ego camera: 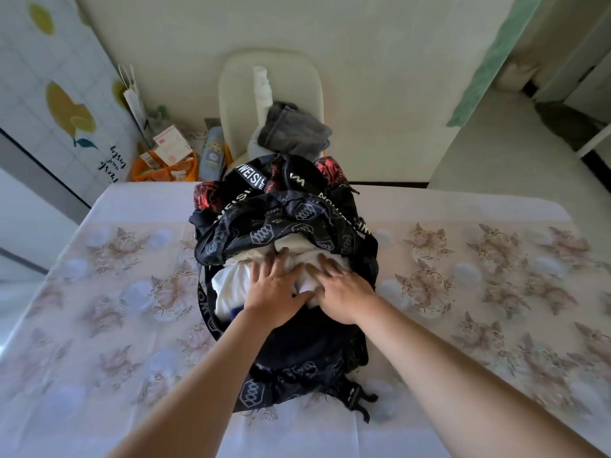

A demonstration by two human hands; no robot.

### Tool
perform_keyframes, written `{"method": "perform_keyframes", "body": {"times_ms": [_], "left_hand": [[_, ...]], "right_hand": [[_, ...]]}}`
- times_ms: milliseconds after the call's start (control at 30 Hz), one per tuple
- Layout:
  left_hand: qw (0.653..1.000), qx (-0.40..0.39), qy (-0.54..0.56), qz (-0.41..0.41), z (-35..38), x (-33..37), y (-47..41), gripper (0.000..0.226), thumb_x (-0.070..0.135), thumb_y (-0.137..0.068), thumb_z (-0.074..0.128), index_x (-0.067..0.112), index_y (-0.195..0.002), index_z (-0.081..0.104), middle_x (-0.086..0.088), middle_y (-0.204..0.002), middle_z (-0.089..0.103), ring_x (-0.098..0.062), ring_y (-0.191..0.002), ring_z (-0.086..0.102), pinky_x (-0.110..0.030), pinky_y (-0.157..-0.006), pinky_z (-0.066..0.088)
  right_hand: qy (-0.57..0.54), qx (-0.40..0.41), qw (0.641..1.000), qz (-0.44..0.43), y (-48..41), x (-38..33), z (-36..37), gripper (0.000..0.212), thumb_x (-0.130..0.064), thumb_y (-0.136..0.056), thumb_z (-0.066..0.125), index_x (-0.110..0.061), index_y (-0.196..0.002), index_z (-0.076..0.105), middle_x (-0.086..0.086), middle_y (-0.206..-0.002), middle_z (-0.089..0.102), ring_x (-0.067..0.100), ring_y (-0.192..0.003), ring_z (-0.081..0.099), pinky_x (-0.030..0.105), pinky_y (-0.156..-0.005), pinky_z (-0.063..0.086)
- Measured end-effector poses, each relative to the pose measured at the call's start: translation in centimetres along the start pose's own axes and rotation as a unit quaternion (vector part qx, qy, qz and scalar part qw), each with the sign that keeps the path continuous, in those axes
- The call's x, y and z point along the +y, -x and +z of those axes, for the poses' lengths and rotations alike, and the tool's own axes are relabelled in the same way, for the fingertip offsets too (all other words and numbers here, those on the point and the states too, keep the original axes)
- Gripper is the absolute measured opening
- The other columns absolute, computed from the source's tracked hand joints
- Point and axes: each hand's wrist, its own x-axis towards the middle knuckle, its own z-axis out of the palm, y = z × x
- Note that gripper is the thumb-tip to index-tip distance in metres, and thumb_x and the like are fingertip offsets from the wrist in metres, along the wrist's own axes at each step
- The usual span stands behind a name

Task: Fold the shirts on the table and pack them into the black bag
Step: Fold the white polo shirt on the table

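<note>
Head view showed the packing step: white shirts [231,285] were pressed into the black bag [291,355] mid-table [479,325] by the left hand [276,297] and right hand [344,294], both open and flat, so the flap likely needed closing next.

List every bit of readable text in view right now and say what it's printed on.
"WEISI": white capitals on the strap of the black bag; the rest is folded away.
Black cursive script on the lemon-patterned wall panel: seen sideways, not legible.
Cards in the orange basket: print too small.
Blue bottle label: blurred.
</note>
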Motion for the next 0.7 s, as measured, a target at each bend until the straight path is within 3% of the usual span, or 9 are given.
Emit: {"method": "perform_keyframes", "body": {"times_ms": [100, 167, 267, 333, 433, 567, 700], "left_hand": [[1.000, -0.021, 0.001, 0.005, -1.1, 0.1, -0.2, 0.065, 0.071, -0.088, 0.042, 0.046, -0.147, 0.031, 0.003, -0.165, -0.002, -0.027, -0.151, -0.006, -0.052, -0.121, -0.003], [1.000, -0.013, 0.019, -0.006, -2.1, 0.6, 0.1, 0.061, 0.059, -0.091, 0.048, 0.038, -0.147, 0.035, 0.001, -0.164, 0.011, -0.025, -0.150, 0.008, -0.046, -0.121, 0.009], [0.996, 0.078, 0.048, 0.009, -3.1, 2.5, 0.9, 0.045, 0.046, -0.093, 0.051, 0.032, -0.136, 0.052, 0.005, -0.143, 0.049, -0.020, -0.133, 0.038, -0.036, -0.110, 0.031], [0.988, 0.108, 0.103, 0.037, -3.6, 4.9, 1.1, 0.034, 0.040, -0.092, 0.053, 0.031, -0.124, 0.060, 0.006, -0.126, 0.061, -0.019, -0.122, 0.049, -0.036, -0.103, 0.039], [0.977, 0.073, 0.182, 0.082, -4.3, 10.5, 1.0, 0.031, 0.037, -0.092, 0.053, 0.029, -0.121, 0.061, 0.006, -0.116, 0.063, -0.018, -0.114, 0.054, -0.035, -0.092, 0.047], [0.977, 0.040, 0.127, 0.164, -4.1, 20.1, 0.6, 0.034, 0.040, -0.095, 0.048, 0.029, -0.126, 0.056, 0.004, -0.119, 0.061, -0.020, -0.110, 0.056, -0.033, -0.085, 0.048], [0.969, -0.004, 0.130, 0.212, -2.1, 31.4, 0.1, 0.033, 0.040, -0.094, 0.049, 0.031, -0.125, 0.057, 0.008, -0.121, 0.062, -0.017, -0.107, 0.060, -0.033, -0.088, 0.050]], "right_hand": [[-0.026, -0.024, 0.999, 0.001, -0.5, 0.2, -0.4, 0.066, -0.041, -0.103, 0.039, -0.035, -0.158, 0.003, 0.000, -0.166, -0.013, 0.022, -0.153, -0.005, 0.052, -0.121, 0.017], [-0.073, 0.002, 0.997, -0.007, 0.3, 0.5, -0.7, 0.060, -0.038, -0.103, 0.040, -0.033, -0.157, 0.018, -0.002, -0.167, 0.000, 0.020, -0.153, 0.004, 0.047, -0.121, 0.021], [-0.168, 0.138, 0.976, -0.023, 3.0, 1.4, -1.5, 0.039, -0.031, -0.100, 0.046, -0.023, -0.137, 0.055, 0.000, -0.147, 0.046, 0.021, -0.136, 0.041, 0.036, -0.109, 0.038], [-0.174, 0.239, 0.955, -0.019, 5.5, 2.8, -2.2, 0.027, -0.029, -0.098, 0.051, -0.020, -0.119, 0.066, -0.003, -0.122, 0.058, 0.018, -0.117, 0.052, 0.030, -0.094, 0.043], [-0.174, 0.236, 0.956, 0.029, 10.1, 6.7, -3.7, 0.029, -0.030, -0.100, 0.050, -0.022, -0.124, 0.065, -0.005, -0.119, 0.058, 0.013, -0.109, 0.055, 0.028, -0.088, 0.044], [-0.214, 0.209, 0.946, 0.128, 17.6, 14.7, -4.1, 0.031, -0.037, -0.100, 0.049, -0.026, -0.124, 0.064, -0.005, -0.127, 0.064, 0.014, -0.111, 0.062, 0.032, -0.095, 0.050], [-0.212, 0.218, 0.929, 0.208, 26.8, 23.9, -2.6, 0.033, -0.039, -0.101, 0.044, -0.025, -0.123, 0.064, -0.004, -0.126, 0.066, 0.016, -0.114, 0.061, 0.034, -0.095, 0.050]]}}
